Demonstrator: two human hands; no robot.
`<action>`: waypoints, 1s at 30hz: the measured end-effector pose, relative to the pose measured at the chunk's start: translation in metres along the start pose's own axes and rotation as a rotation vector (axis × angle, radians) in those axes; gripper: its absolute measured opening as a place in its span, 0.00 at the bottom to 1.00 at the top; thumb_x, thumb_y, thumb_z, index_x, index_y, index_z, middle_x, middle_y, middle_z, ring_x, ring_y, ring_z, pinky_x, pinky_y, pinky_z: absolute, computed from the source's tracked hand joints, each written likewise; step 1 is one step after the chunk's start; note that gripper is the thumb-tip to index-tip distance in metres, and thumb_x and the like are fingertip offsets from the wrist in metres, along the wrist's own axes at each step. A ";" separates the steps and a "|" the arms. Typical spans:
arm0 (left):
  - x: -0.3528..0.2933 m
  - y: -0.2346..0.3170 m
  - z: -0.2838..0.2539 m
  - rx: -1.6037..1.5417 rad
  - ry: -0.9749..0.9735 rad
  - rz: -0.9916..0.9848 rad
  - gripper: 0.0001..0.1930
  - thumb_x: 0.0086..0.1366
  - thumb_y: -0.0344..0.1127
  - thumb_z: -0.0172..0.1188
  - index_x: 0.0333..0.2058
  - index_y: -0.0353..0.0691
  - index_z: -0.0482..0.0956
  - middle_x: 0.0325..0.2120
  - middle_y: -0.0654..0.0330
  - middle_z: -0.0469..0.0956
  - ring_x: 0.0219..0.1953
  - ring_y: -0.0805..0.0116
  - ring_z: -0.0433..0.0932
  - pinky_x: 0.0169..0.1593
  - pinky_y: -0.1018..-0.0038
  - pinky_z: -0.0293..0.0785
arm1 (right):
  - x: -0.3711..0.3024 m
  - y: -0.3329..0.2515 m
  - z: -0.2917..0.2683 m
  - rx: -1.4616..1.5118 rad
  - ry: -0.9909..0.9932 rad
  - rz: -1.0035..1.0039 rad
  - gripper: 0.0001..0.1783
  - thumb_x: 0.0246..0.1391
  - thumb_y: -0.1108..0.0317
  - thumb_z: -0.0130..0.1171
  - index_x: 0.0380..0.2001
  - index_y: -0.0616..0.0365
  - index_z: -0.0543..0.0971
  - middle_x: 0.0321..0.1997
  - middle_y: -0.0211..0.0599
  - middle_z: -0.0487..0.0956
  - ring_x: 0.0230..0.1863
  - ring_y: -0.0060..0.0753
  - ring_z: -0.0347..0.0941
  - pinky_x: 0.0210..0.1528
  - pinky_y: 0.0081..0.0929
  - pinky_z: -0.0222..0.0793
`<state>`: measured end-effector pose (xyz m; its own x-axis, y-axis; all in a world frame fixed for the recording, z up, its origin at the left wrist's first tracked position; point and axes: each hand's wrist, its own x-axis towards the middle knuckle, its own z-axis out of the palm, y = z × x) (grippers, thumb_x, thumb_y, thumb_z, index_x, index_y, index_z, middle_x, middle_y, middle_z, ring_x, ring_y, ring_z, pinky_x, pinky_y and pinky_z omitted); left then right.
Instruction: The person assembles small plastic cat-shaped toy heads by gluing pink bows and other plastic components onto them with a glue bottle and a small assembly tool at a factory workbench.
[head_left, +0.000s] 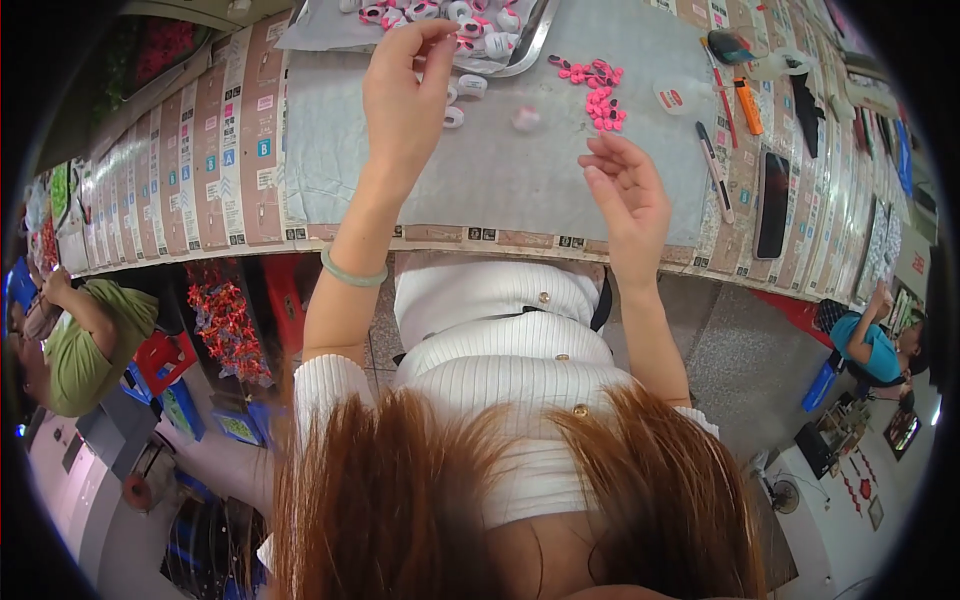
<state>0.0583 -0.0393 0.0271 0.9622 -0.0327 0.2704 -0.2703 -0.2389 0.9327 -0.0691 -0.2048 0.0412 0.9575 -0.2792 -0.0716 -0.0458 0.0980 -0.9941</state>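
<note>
My left hand (405,100) reaches over the near edge of a metal tray (535,45) that holds many small white-and-pink pieces (470,28). Its fingers are bent and the thumb stands apart, with nothing visible between them. A few white ring-like pieces (472,87) lie on the grey mat beside this hand. Between my hands is a small white-and-pink piece (525,119), smeared by motion. My right hand (628,190) is just nearer to me than a cluster of small bright pink pieces (603,100). Its fingers are loosely curled, apart from the thumb, and nothing shows in them.
A grey mat (500,190) covers the table's middle. To the right are a round-labelled clear container (668,97), a pen (715,170), an orange cutter (747,106), a black phone (771,205) and dark tweezers (806,112). Other people sit at far left (95,345) and far right (875,345).
</note>
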 end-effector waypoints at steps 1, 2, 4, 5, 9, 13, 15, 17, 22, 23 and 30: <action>-0.003 0.003 -0.002 0.087 -0.025 0.008 0.05 0.54 0.26 0.54 0.31 0.37 0.74 0.25 0.60 0.72 0.26 0.71 0.70 0.32 0.79 0.66 | 0.001 0.005 -0.003 -0.073 0.027 0.018 0.18 0.46 0.79 0.52 0.43 0.64 0.68 0.41 0.39 0.71 0.40 0.26 0.68 0.45 0.23 0.62; -0.006 0.005 -0.003 0.175 -0.050 0.015 0.06 0.53 0.27 0.54 0.31 0.37 0.74 0.26 0.60 0.73 0.27 0.70 0.71 0.32 0.78 0.67 | 0.004 0.009 -0.005 -0.145 0.053 0.036 0.18 0.45 0.78 0.52 0.43 0.62 0.68 0.42 0.40 0.71 0.41 0.29 0.68 0.45 0.24 0.62; -0.012 0.000 0.000 0.261 -0.103 0.085 0.08 0.53 0.27 0.54 0.34 0.39 0.74 0.29 0.59 0.72 0.31 0.67 0.71 0.35 0.74 0.66 | 0.016 0.010 0.002 -0.455 -0.022 -0.153 0.18 0.44 0.77 0.53 0.42 0.61 0.69 0.41 0.40 0.71 0.41 0.32 0.68 0.44 0.25 0.63; -0.013 -0.002 0.001 0.347 -0.152 0.151 0.10 0.53 0.28 0.54 0.36 0.41 0.74 0.32 0.59 0.72 0.36 0.64 0.70 0.38 0.70 0.66 | 0.021 0.010 0.005 -0.768 -0.102 -0.340 0.18 0.43 0.76 0.54 0.41 0.59 0.70 0.40 0.40 0.70 0.40 0.35 0.68 0.43 0.26 0.64; 0.008 -0.014 0.007 0.632 -0.213 0.501 0.14 0.54 0.33 0.54 0.42 0.47 0.72 0.43 0.57 0.68 0.48 0.58 0.63 0.47 0.59 0.61 | 0.021 0.028 0.012 -0.921 -0.334 -0.380 0.16 0.40 0.74 0.56 0.38 0.59 0.72 0.37 0.41 0.69 0.40 0.41 0.66 0.41 0.28 0.64; 0.047 -0.004 -0.001 0.881 -0.603 0.555 0.18 0.56 0.44 0.50 0.47 0.54 0.68 0.54 0.55 0.56 0.58 0.55 0.50 0.55 0.47 0.42 | 0.018 0.029 0.008 -0.753 -0.201 -0.279 0.11 0.40 0.74 0.57 0.32 0.60 0.75 0.35 0.37 0.70 0.35 0.31 0.68 0.34 0.23 0.64; 0.067 -0.009 -0.007 0.835 -0.731 0.503 0.20 0.58 0.49 0.46 0.48 0.54 0.67 0.56 0.54 0.53 0.60 0.56 0.47 0.56 0.44 0.34 | 0.023 0.025 0.011 -0.628 -0.182 -0.203 0.10 0.40 0.74 0.57 0.31 0.60 0.75 0.34 0.37 0.70 0.34 0.30 0.68 0.33 0.22 0.64; 0.085 -0.054 -0.004 0.663 -0.622 0.716 0.20 0.58 0.49 0.45 0.48 0.54 0.67 0.56 0.54 0.53 0.60 0.56 0.47 0.57 0.45 0.34 | 0.042 0.019 0.021 -0.596 -0.112 -0.344 0.09 0.40 0.74 0.57 0.29 0.61 0.74 0.31 0.39 0.70 0.32 0.38 0.68 0.35 0.28 0.65; 0.116 -0.033 0.001 0.897 -0.818 0.468 0.19 0.60 0.49 0.42 0.49 0.54 0.67 0.56 0.55 0.54 0.59 0.54 0.48 0.56 0.46 0.40 | 0.115 0.015 0.044 -0.662 -0.089 -0.464 0.09 0.40 0.73 0.57 0.29 0.61 0.75 0.30 0.39 0.72 0.33 0.38 0.68 0.36 0.29 0.64; 0.119 -0.027 0.003 0.899 -0.813 0.477 0.19 0.60 0.49 0.42 0.49 0.54 0.67 0.56 0.55 0.54 0.59 0.54 0.48 0.56 0.46 0.40 | 0.129 0.016 0.047 -0.724 -0.121 -0.456 0.09 0.40 0.73 0.56 0.29 0.61 0.75 0.31 0.38 0.72 0.33 0.38 0.68 0.36 0.30 0.64; 0.148 -0.063 0.003 0.583 -0.469 0.434 0.20 0.57 0.46 0.48 0.48 0.50 0.68 0.54 0.49 0.57 0.57 0.50 0.52 0.55 0.50 0.48 | 0.195 0.033 0.075 -0.984 -0.193 -0.574 0.13 0.41 0.67 0.55 0.32 0.62 0.75 0.33 0.45 0.74 0.36 0.44 0.69 0.39 0.34 0.64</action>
<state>0.2174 -0.0318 0.0080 0.7274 -0.6029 0.3278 -0.6798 -0.5680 0.4639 0.1376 -0.1849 0.0003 0.9329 0.1172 0.3406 0.2896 -0.8065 -0.5155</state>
